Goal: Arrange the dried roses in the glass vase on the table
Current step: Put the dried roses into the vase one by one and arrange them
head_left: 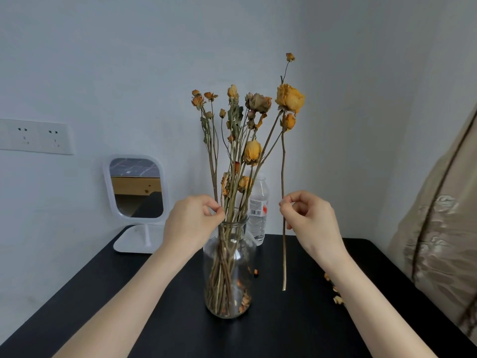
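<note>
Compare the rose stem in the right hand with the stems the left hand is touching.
The loose stem, pinched by the right hand, hangs beside the glass vase with its cut end outside it; the bunched stems stand inside the vase, the left hand pinching among them. The loose stem is single; the bunched stems are many. The loose stem's top bud rises above every bunched bloom. Both are dried and upright.
</note>
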Tool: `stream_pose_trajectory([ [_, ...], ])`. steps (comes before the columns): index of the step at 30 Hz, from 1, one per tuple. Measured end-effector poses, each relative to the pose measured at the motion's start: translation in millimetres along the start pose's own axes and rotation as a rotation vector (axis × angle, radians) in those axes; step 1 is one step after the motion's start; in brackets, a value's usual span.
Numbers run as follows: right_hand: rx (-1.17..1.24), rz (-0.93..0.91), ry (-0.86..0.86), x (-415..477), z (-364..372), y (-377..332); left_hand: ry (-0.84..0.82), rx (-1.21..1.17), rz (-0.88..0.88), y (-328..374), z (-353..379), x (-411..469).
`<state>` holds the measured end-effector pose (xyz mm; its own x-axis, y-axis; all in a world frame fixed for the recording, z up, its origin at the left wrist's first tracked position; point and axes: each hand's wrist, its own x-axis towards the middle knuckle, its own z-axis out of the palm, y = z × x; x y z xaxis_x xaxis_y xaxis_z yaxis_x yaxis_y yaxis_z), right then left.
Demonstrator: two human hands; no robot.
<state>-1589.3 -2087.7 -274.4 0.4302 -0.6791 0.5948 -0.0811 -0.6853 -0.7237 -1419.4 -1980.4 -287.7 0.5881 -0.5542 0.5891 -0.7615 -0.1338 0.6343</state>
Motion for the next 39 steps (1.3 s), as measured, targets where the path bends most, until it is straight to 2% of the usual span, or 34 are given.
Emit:
stream_pose_trajectory([
  [6,0.016,-0.028,0.018,0.0,0.5,-3.2,0.099,-0.022,-0.041,-3.4,13.2,-8.5],
  [13,0.039,-0.043,0.043,3.7,0.7,-6.6,-0.055,-0.240,-0.222,11.0,43.3,10.4],
  [20,0.067,-0.053,0.055,3.8,-1.1,-8.1,0.074,-0.252,-0.205,13.1,59.7,14.0],
  [31,0.174,-0.120,0.061,3.8,-7.9,-17.6,-0.112,-0.489,-0.207,-3.6,46.6,23.0],
  [39,0.275,-0.125,0.147,9.8,-5.6,-27.3,-0.206,-0.565,-0.246,-10.5,42.2,27.1],
])
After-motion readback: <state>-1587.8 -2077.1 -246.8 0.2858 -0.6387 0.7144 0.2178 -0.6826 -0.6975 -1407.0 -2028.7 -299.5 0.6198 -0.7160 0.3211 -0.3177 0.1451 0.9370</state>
